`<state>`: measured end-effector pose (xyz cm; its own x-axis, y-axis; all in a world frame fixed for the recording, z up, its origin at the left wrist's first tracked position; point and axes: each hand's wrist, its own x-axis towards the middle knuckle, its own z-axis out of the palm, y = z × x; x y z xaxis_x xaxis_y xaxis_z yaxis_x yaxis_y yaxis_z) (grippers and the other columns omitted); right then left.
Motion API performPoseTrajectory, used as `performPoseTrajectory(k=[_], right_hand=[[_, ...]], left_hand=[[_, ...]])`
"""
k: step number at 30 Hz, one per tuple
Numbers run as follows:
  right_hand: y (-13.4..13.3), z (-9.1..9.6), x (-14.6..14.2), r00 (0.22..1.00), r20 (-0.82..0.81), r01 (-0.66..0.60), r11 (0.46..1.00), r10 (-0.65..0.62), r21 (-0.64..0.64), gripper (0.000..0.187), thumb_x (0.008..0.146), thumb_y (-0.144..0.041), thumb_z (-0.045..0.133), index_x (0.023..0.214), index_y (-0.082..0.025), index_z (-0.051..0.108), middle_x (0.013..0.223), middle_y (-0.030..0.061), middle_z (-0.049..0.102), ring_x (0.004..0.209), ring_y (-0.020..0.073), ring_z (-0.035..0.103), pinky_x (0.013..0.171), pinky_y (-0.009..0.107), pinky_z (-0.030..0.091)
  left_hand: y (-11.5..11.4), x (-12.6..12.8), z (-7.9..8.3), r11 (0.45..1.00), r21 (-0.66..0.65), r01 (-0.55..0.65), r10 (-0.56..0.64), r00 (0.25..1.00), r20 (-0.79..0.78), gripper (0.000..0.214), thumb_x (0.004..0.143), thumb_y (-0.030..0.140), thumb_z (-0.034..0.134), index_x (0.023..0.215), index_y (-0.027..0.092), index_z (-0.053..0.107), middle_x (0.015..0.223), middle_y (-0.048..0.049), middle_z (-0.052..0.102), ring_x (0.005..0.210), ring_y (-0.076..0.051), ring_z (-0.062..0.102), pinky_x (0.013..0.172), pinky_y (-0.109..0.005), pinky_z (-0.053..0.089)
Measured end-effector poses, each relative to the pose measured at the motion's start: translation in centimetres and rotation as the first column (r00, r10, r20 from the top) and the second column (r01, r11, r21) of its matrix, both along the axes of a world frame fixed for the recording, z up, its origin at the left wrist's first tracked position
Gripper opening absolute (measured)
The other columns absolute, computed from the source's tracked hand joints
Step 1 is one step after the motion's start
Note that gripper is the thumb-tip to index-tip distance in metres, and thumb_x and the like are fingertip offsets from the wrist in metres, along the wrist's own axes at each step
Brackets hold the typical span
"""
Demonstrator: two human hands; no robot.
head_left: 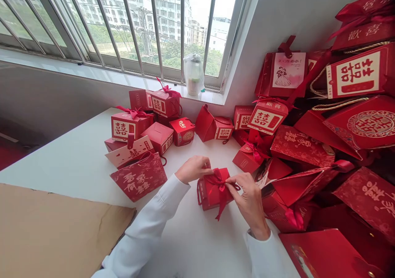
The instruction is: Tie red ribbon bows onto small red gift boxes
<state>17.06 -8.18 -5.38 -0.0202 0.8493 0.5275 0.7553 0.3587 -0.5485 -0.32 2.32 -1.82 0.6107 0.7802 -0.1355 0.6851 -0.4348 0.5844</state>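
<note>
A small red gift box (207, 202) stands on the white table in front of me, with a red ribbon (219, 180) tied in a bow on its top and one tail hanging down the near side. My left hand (194, 169) comes in from the left, thumb and fingers closed on the bow's left loop. From the right, my right hand (248, 200) pinches the ribbon at the other side of the bow, close to the knot. A dark red cord handle hangs at the box's left side.
Several red boxes (159, 137) and a red bag (140, 177) stand at the back left. A high pile of red boxes and bags (304, 146) crowds the right. Brown cardboard (61, 232) lies at front left. A bagged cup (194, 74) stands on the windowsill.
</note>
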Motion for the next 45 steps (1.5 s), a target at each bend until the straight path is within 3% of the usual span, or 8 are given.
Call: performPoseTrajectory(k=[7, 14, 20, 26, 30, 36, 39, 45], right_hand=[[-0.1, -0.2, -0.4, 0.997, -0.009, 0.070, 0.997, -0.070, -0.039, 0.013, 0.084, -0.012, 0.055, 0.075, -0.021, 0.057, 0.074, -0.0004, 0.061, 0.077, 0.0185, 0.050, 0.069, 0.028, 0.040], [-0.1, -0.4, -0.8, 0.991, -0.023, 0.130, 0.988, -0.132, -0.080, 0.013, 0.084, -0.014, 0.054, 0.074, -0.021, 0.057, 0.075, 0.0000, 0.062, 0.079, 0.0192, 0.051, 0.070, 0.029, 0.040], [-0.1, -0.1, -0.3, 0.990, -0.088, 0.101, 0.985, -0.113, -0.138, 0.009, 0.085, -0.020, 0.055, 0.079, -0.022, 0.061, 0.079, 0.0001, 0.064, 0.076, 0.0184, 0.052, 0.068, 0.029, 0.041], [0.0, -0.2, -0.1, 0.983, -0.152, 0.075, 0.978, -0.105, -0.193, 0.011, 0.085, -0.025, 0.055, 0.079, -0.021, 0.063, 0.079, 0.0015, 0.065, 0.076, 0.0187, 0.054, 0.069, 0.030, 0.043], [0.1, -0.3, -0.1, 0.981, -0.167, 0.069, 0.978, -0.103, -0.198, 0.012, 0.085, -0.026, 0.055, 0.078, -0.021, 0.063, 0.079, 0.0022, 0.065, 0.076, 0.0194, 0.055, 0.069, 0.031, 0.043], [0.0, -0.2, -0.3, 0.961, -0.230, 0.088, 0.961, -0.151, -0.262, 0.013, 0.083, -0.028, 0.055, 0.076, -0.022, 0.064, 0.077, 0.0014, 0.066, 0.075, 0.0190, 0.057, 0.069, 0.030, 0.043], [0.0, -0.3, -0.4, 0.943, -0.275, 0.096, 0.945, -0.187, -0.314, 0.013, 0.082, -0.027, 0.055, 0.074, -0.021, 0.064, 0.076, 0.0003, 0.066, 0.074, 0.0182, 0.059, 0.070, 0.029, 0.043], [0.3, -0.6, -0.1, 0.893, -0.390, 0.073, 0.928, -0.224, -0.365, 0.012, 0.077, -0.031, 0.061, 0.075, -0.020, 0.065, 0.075, 0.0006, 0.067, 0.073, 0.0181, 0.061, 0.070, 0.028, 0.044]], left_hand=[[-0.7, -1.4, 2.4, 0.999, -0.030, 0.021, -0.017, 0.995, 0.099, 0.016, 0.076, 0.028, 0.056, 0.065, 0.017, 0.054, 0.057, 0.0044, 0.050, 0.054, -0.009, 0.043, 0.049, -0.019, 0.030], [-2.0, -1.2, 2.9, 0.992, -0.111, 0.052, -0.065, 0.992, -0.110, 0.012, 0.070, 0.015, 0.055, 0.059, 0.017, 0.050, 0.052, 0.0046, 0.048, 0.050, -0.009, 0.042, 0.046, -0.020, 0.027], [-3.4, -1.4, 3.5, 0.994, 0.026, 0.110, -0.101, 0.963, -0.252, 0.010, 0.074, 0.015, 0.060, 0.065, 0.016, 0.055, 0.061, 0.0003, 0.058, 0.058, -0.013, 0.049, 0.050, -0.023, 0.027], [-4.1, -0.3, 3.3, 0.965, 0.206, 0.162, -0.123, 0.974, -0.191, 0.013, 0.081, 0.028, 0.062, 0.087, 0.018, 0.057, 0.087, -0.0037, 0.061, 0.077, -0.016, 0.053, 0.062, -0.023, 0.036], [-4.2, 0.9, 2.2, 0.954, 0.235, 0.187, -0.122, 0.956, -0.266, 0.005, 0.084, 0.020, 0.054, 0.085, 0.017, 0.058, 0.085, -0.0058, 0.062, 0.081, -0.019, 0.055, 0.059, -0.025, 0.034], [-4.6, 1.0, 2.6, 0.949, 0.267, 0.168, -0.071, 0.939, -0.337, 0.020, 0.085, 0.009, 0.040, 0.082, 0.016, 0.059, 0.077, -0.0082, 0.064, 0.070, -0.020, 0.058, 0.054, -0.027, 0.028], [-4.6, 0.8, 2.9, 0.963, 0.224, 0.149, -0.070, 0.942, -0.329, 0.016, 0.079, 0.009, 0.045, 0.073, 0.016, 0.058, 0.069, -0.0075, 0.063, 0.065, -0.020, 0.057, 0.051, -0.027, 0.026], [-3.2, -0.5, 3.1, 0.997, -0.059, 0.058, -0.068, 0.980, -0.185, 0.028, 0.073, 0.020, 0.053, 0.047, 0.017, 0.045, 0.042, 0.0012, 0.048, 0.046, -0.013, 0.053, 0.048, -0.023, 0.031]])
